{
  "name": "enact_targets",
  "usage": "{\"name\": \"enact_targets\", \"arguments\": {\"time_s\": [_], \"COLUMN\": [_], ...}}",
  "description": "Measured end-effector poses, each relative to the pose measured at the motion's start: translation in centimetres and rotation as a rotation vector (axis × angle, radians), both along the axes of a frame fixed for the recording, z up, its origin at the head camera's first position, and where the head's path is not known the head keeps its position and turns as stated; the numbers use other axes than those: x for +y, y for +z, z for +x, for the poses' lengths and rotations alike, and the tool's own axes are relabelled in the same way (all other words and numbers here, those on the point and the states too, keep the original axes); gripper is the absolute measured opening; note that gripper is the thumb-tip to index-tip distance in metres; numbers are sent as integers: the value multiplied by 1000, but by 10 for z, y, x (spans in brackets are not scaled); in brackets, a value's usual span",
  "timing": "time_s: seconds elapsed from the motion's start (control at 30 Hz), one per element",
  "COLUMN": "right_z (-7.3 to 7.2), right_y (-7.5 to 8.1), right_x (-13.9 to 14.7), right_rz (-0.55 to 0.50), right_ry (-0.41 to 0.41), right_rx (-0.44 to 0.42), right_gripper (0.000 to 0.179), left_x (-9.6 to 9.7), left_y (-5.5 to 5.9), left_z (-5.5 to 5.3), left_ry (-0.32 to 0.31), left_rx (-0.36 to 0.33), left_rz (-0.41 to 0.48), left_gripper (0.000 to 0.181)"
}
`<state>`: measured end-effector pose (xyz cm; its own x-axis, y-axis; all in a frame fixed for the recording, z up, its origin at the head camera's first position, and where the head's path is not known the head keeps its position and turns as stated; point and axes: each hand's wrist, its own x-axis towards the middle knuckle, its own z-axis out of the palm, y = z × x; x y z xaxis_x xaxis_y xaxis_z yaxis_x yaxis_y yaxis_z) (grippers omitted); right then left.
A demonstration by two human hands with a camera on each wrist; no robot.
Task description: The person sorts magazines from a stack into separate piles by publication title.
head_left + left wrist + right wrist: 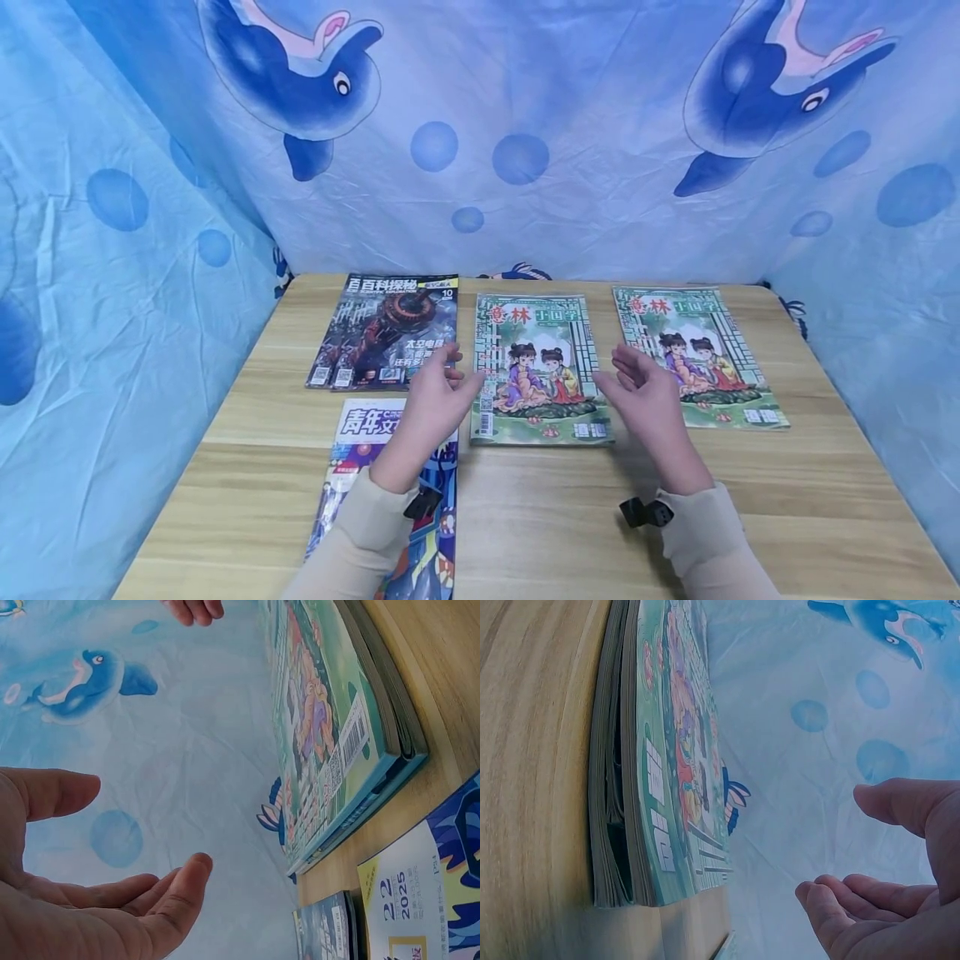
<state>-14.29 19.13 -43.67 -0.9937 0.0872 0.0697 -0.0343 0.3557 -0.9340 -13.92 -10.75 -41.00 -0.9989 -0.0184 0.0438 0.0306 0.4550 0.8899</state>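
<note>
A stack of green magazines (536, 375) lies on the table between my two hands, its cover showing two cartoon children. In the right wrist view the page edges of the stack (615, 772) show at least two magazines. My left hand (437, 398) hovers by the stack's left edge, thumb apart from the loosely bent fingers, holding nothing. On the other side my right hand (647, 398) is held above the table between this stack and another green magazine (727, 392) with the same cover; its thumb and fingers are spread apart around nothing.
Dark science magazines (382, 325) overlap at the back left of the wooden table (540, 517). Nearer, partly under my left forearm, lies a colourful magazine (360, 442). Blue dolphin-print cloth (600, 217) hangs behind the table and along both sides.
</note>
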Motion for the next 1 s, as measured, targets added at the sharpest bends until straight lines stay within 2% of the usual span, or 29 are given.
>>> {"name": "enact_targets", "arguments": {"time_s": [0.23, 0.53, 0.83, 1.0], "right_z": [-2, -5, -15, -23], "right_y": [-2, -4, -7, -9], "right_x": [1, 1, 4, 5], "right_rz": [13, -5, 22, 36], "right_ry": [-12, -13, -1, 13], "right_rx": [-3, -47, -44, -50], "right_gripper": [68, 67, 66, 64], "left_x": [5, 5, 5, 8], "left_y": [-5, -16, -28, -30], "left_z": [-6, -21, -36, -45], "left_ry": [-21, -17, -31, -35], "left_rx": [-31, -71, -113, -101], "left_rz": [-28, -31, -41, -69], "left_gripper": [66, 67, 66, 66]}}
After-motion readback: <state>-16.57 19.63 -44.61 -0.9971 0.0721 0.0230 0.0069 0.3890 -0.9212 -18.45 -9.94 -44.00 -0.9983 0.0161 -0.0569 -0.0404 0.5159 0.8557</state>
